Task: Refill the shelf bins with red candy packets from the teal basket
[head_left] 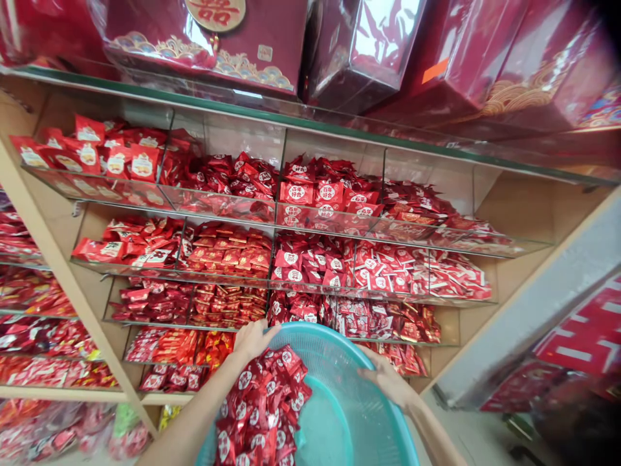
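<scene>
A round turquoise plastic basket (366, 382) is held between my two hands, low in the view. Small red candy packets (264, 414) with white round labels are heaped on its left side, while the right side of its floor is bare. My left hand (255, 340) grips the far left rim, thumb pointing along the edge. On the right, my right hand (385, 375) clasps the other rim, some of its fingers curled over the edge. Beyond the basket, the shelf bins hold similar red packets (310, 262).
Glass-fronted shelves (272, 281) with divided bins rise in front of me. Large dark red gift boxes (208, 45) stand on the top glass shelf. A wooden upright (63, 272) parts off more packets at left. Red printed bags (582, 330) are at right.
</scene>
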Available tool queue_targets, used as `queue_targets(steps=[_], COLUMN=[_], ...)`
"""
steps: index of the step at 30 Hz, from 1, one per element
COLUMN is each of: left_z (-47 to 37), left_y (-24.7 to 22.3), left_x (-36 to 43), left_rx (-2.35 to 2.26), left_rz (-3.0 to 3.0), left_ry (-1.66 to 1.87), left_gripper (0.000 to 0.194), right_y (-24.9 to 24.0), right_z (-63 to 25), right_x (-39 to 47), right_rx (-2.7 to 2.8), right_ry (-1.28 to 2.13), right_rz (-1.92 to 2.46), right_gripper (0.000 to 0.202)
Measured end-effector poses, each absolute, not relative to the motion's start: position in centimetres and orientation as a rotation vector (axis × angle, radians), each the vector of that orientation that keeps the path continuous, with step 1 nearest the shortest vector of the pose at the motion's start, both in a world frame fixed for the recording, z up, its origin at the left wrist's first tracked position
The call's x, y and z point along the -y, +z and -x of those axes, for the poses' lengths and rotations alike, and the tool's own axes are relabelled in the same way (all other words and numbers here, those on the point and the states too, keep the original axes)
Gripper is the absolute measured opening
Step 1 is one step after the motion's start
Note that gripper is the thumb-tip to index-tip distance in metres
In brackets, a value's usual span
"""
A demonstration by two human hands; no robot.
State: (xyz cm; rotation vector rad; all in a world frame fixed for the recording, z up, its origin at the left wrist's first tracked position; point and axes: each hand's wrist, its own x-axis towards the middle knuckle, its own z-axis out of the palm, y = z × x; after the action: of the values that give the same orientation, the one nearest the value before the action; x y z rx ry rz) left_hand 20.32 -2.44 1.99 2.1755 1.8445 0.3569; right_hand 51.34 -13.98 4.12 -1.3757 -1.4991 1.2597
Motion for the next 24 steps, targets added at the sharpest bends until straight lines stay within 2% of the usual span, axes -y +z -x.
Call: queue_targets(steps=[7, 15, 24], left_z=[-18.4, -17.2, -17.4], left_y=[0.3, -1.7, -1.1], left_x=[3.1, 2.5, 2.6], left_rx=[-1.868, -1.919, -1.937], left_rz=[-2.082, -1.98, -2.005], left_ry=[0.335, 0.386, 0.347], left_gripper=[0.061, 0.059, 0.063], right_y=[1.9, 1.6, 1.1], right_z=[-50.2, -49.1, -49.3], right_x=[12.5, 11.0, 10.5], right_rx=[1.52, 1.522, 1.537], right_ry=[1.287, 1.294, 1.269], right_rz=[1.31, 1.294, 1.31], right_gripper=[0.052, 0.049, 0.047])
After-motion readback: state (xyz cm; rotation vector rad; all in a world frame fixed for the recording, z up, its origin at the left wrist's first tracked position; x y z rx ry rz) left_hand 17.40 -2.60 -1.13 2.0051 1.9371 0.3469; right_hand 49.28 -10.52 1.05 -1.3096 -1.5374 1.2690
